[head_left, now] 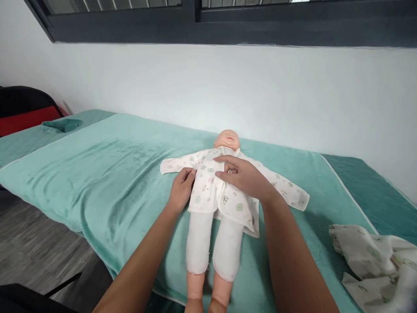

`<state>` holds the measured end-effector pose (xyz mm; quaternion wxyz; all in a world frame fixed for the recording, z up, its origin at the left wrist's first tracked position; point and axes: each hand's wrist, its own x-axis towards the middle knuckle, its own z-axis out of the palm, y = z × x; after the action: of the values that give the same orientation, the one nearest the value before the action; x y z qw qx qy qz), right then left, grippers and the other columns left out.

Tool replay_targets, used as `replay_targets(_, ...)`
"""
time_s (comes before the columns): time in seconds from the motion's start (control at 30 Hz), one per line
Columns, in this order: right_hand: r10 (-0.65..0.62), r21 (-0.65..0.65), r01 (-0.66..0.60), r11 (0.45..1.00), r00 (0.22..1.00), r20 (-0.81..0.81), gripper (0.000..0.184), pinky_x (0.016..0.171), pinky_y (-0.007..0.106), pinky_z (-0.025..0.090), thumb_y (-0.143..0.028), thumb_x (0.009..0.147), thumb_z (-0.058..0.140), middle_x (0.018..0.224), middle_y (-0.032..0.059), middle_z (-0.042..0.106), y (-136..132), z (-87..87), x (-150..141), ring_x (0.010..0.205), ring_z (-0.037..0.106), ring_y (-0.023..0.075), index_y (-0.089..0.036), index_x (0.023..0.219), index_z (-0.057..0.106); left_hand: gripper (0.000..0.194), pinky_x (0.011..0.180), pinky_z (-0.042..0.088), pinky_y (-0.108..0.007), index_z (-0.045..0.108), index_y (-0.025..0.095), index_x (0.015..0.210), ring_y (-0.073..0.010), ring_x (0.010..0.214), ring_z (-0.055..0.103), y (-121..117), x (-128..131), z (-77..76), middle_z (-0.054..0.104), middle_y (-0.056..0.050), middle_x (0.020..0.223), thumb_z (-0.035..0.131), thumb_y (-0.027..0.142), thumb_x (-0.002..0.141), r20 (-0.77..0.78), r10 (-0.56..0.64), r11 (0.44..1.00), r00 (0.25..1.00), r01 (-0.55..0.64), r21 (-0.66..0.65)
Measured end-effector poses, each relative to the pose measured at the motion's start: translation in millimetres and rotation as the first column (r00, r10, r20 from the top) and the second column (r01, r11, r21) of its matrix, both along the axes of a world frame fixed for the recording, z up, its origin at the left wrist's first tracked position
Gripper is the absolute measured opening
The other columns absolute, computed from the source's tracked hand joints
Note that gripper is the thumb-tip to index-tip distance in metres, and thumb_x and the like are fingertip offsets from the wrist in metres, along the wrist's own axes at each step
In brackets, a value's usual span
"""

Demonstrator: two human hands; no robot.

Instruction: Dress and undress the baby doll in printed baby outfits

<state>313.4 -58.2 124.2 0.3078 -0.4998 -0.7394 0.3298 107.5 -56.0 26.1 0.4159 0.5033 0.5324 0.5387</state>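
Head view: white, small-print fabric baby shirt (205,191) on a pink plastic doll (229,139), long axis twelve to six o'clock. It lies toward three o'clock from the left hand (181,189), bunched at its side. Right hand (249,178), nearer, overlaps its front, index and thumb parted. Neither grip can be confirmed.

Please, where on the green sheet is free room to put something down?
Widest: the wrinkled green sheet left of the left hand and sleeve, up to the wall. Smaller: between the right forearm and crumpled cloth. Crowded: the middle, with doll, shirt and both hands.
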Motion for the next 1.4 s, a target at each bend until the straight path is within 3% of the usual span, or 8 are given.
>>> replay_targets(0.3, 0.247, -0.160, -0.268, 0.950, 0.959, -0.137, 0.028, 0.055, 0.026, 0.034, -0.038, 0.088, 0.067, 0.065, -0.0044, 0.053, -7, 7.1, 14, 0.057, 0.044, 0.0103, -0.024, 0.112, 0.074, 0.027, 0.066, 0.038, -0.024, 0.064, 0.019, 0.088, -0.0129, 0.072, 0.049, -1, 1, -0.5, 0.060, 0.002, 0.080, 0.060, 0.046, 0.088, 0.028, 0.006, 1.000, 1.000, -0.006, -0.001)
replay_targets(0.43, 0.231, -0.146, -0.263, 0.954, 0.952, -0.201, 0.031, 0.051, 0.026, 0.031, -0.043, 0.093, 0.061, 0.069, -0.0003, 0.068, -6, 5.9, 18, 0.054, 0.044, 0.0103, -0.023, 0.113, 0.074, 0.026, 0.064, 0.037, -0.024, 0.064, 0.019, 0.088, -0.0124, 0.072, 0.048, 0, 1, -2.4, 0.058, 0.002, 0.080, 0.060, 0.044, 0.089, 0.029, 0.011, 1.000, 1.000, -0.011, 0.003)
replay_targets(0.6, 0.215, -0.101, -0.252, 0.962, 0.935, -0.283, 0.026, 0.051, 0.025, 0.031, -0.040, 0.093, 0.061, 0.056, -0.0030, 0.060, -4, -1.6, 20, 0.051, 0.044, 0.0103, -0.023, 0.107, 0.076, 0.025, 0.065, 0.037, -0.023, 0.064, 0.019, 0.088, -0.0121, 0.073, 0.048, 1, 1, -3.9, 0.059, 0.002, 0.081, 0.060, 0.044, 0.089, 0.032, 0.025, 1.000, 0.999, -0.025, -0.007)
replay_targets(0.87, -0.177, -0.041, 0.239, 0.970, 0.584, -0.792, 0.015, 0.052, 0.023, 0.033, -0.034, 0.084, 0.066, 0.060, -0.0046, 0.053, 18, -21.3, 42, 0.052, 0.041, 0.0089, -0.021, 0.089, 0.071, 0.036, 0.070, 0.041, -0.026, 0.067, 0.020, 0.093, -0.0150, 0.076, 0.053, 1, 1, 0.8, 0.064, 0.000, 0.084, 0.059, 0.055, 0.088, -0.051, 0.062, 0.997, 0.997, -0.065, -0.047)
replay_targets(0.97, -0.391, -0.090, 0.490, 0.867, 0.557, -0.733, 0.022, 0.053, 0.025, 0.034, -0.041, 0.084, 0.064, 0.057, -0.0041, 0.050, 18, -36.2, 54, 0.051, 0.041, 0.0104, -0.020, 0.075, 0.065, 0.043, 0.071, 0.042, -0.027, 0.067, 0.021, 0.099, -0.0160, 0.079, 0.055, 2, -2, 3.2, 0.065, 0.000, 0.086, 0.057, 0.061, 0.088, -0.083, -0.028, 0.996, 0.996, 0.021, -0.081)
replay_targets(1.1, -0.654, -0.032, 0.671, 0.741, 0.709, -0.264, 0.043, 0.060, 0.031, 0.038, -0.052, 0.092, 0.050, 0.055, 0.0006, 0.056, -10, -61.5, 65, 0.054, 0.049, 0.0161, -0.023, 0.060, 0.055, 0.049, 0.066, 0.042, -0.025, 0.067, 0.021, 0.101, -0.0151, 0.076, 0.056, 3, -6, 5.2, 0.065, -0.001, 0.086, 0.059, 0.067, 0.085, 0.021, -0.151, 0.981, 0.988, 0.152, -0.124)
replay_targets(1.23, -0.659, 0.030, 0.659, 0.752, 0.750, 0.051, 0.049, 0.066, 0.035, 0.037, -0.059, 0.091, 0.050, 0.060, 0.0047, 0.063, -42, -79.2, 63, 0.062, 0.056, 0.0219, -0.024, 0.058, 0.056, 0.054, 0.065, 0.046, -0.024, 0.062, 0.024, 0.117, -0.0162, 0.081, 0.062, -5, -7, 10.3, 0.069, -0.002, 0.094, 0.067, 0.064, 0.081, 0.183, -0.244, 0.936, 0.952, 0.281, -0.214)
replay_targets(1.4, -0.564, -0.142, 0.547, 0.825, 0.815, -0.132, 0.045, 0.069, 0.033, 0.043, -0.064, 0.088, 0.052, 0.076, 0.0031, 0.070, -45, -86.4, 52, 0.071, 0.062, 0.0213, -0.022, 0.078, 0.066, 0.064, 0.085, 0.056, -0.028, 0.050, 0.029, 0.139, -0.0215, 0.110, 0.067, -21, 2, 21.2, 0.064, -0.008, 0.135, 0.072, 0.054, 0.083, 0.331, -0.307, 0.892, 0.892, 0.391, -0.226)
